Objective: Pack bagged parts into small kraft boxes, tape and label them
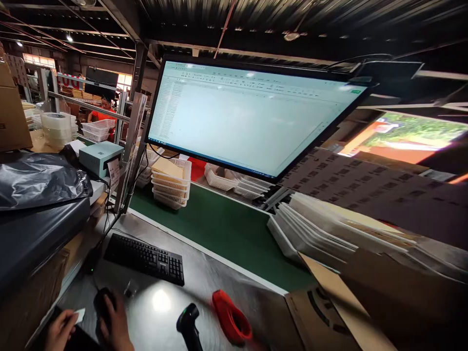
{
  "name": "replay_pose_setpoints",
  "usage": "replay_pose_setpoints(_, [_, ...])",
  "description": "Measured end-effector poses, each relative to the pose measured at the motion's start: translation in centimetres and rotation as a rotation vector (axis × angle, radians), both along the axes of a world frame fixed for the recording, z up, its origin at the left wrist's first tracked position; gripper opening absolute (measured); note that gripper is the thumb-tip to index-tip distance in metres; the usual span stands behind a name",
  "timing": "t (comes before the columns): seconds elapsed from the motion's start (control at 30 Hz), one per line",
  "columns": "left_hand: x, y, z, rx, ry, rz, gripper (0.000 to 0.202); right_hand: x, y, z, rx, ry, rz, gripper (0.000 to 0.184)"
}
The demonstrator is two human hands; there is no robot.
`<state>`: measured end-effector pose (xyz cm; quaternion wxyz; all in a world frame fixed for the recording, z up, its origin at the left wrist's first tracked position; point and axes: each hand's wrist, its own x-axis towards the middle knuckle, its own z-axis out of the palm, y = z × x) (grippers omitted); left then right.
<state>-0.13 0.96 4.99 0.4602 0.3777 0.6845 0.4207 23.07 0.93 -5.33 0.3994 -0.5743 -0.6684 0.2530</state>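
Observation:
My left hand (60,331), at the lower left, pinches a small white slip of paper (80,316) between thumb and fingers. Just right of it, my right hand (116,321) is wrapped over a black computer mouse (104,301) on the metal table (146,292). Beyond the mouse lies a small clear packet (130,288) with something dark in it. A black keyboard (144,256) sits farther back. To the right are a black handheld barcode scanner (189,324) and a red tape dispenser or similar red tool (230,317).
A large monitor (234,117) hangs above a green conveyor belt (226,234). Stacked white baskets (171,187) stand on the belt, with more baskets (310,234) at right. An open cardboard box (321,312) borders the table. A label printer (100,158) and black plastic bags (40,180) are at left.

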Motion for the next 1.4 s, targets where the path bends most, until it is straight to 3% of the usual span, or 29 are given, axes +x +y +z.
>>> replay_pose_setpoints(0.1, [0.9, 0.0, 2.0, 0.001, -0.11, -0.086, 0.053, -1.1, -0.8, 3.0, -0.009, 0.153, -0.123, 0.076])
replay_pose_setpoints(0.17, [2.2, 0.2, 4.8, 0.013, -0.124, -0.228, 0.058, -2.0, -1.7, 6.7, -0.059, 0.32, -0.226, 0.058])
replay_pose_setpoints(0.23, [4.3, 0.8, 7.7, 0.066, -0.136, -0.406, 0.058, -2.1, -2.5, 10.9, -0.166, 0.495, -0.219, 0.049])
replay_pose_setpoints(0.33, [8.6, 2.2, 10.0, 0.106, -0.127, -0.614, 0.056, -0.4, -3.5, 15.4, -0.29, 0.693, -0.246, 0.042])
replay_pose_setpoints(0.4, [11.8, 2.5, 10.0, 0.082, -0.15, -0.735, 0.05, 1.7, -4.6, 16.7, -0.314, 0.838, -0.372, 0.047])
replay_pose_setpoints(0.5, [16.1, 1.7, 9.0, 0.023, -0.159, -0.973, 0.046, 5.3, -7.4, 17.1, -0.32, 0.925, -0.6, 0.053])
replay_pose_setpoints(0.63, [20.1, 0.2, 7.6, 0.079, 0.127, -1.243, 0.036, 10.2, -12.9, 15.9, -0.293, 0.918, -0.854, 0.053])
replay_pose_setpoints(0.7, [20.8, 0.5, 7.2, 0.154, 0.312, -1.224, 0.034, 12.4, -16.0, 15.0, -0.287, 0.92, -0.952, 0.054])
replay_pose_setpoints(0.8, [20.6, 2.8, 7.0, 0.184, 0.629, -0.986, 0.052, 15.2, -19.1, 13.5, -0.311, 0.936, -1.015, 0.056])
replay_pose_setpoints(0.87, [20.2, 5.0, 6.7, 0.114, 0.868, -0.826, 0.061, 16.7, -19.6, 12.9, -0.334, 0.933, -1.004, 0.056])
replay_pose_setpoints(0.93, [20.2, 7.1, 6.2, 0.031, 1.003, -0.743, 0.062, 17.8, -18.7, 12.9, -0.351, 0.921, -0.957, 0.055])
replay_pose_setpoints(1.03, [20.4, 8.9, 5.1, 0.014, 0.983, -0.715, 0.045, 18.8, -16.1, 13.6, -0.365, 0.904, -0.849, 0.05])
replay_pose_setpoints(1.17, [20.1, 8.8, 4.2, 0.098, 0.881, -0.748, 0.025, 19.3, -12.3, 15.2, -0.387, 0.906, -0.717, 0.049])
replay_pose_setpoints(1.3, [20.0, 7.1, 4.6, 0.225, 0.744, -0.83, 0.026, 19.0, -8.9, 17.4, -0.421, 0.96, -0.595, 0.054])
replay_pose_setpoints(1.4, [21.4, 5.7, 5.7, 0.49, 0.565, -0.873, 0.031, 18.5, -6.9, 19.9, -0.366, 0.942, -0.54, 0.053])
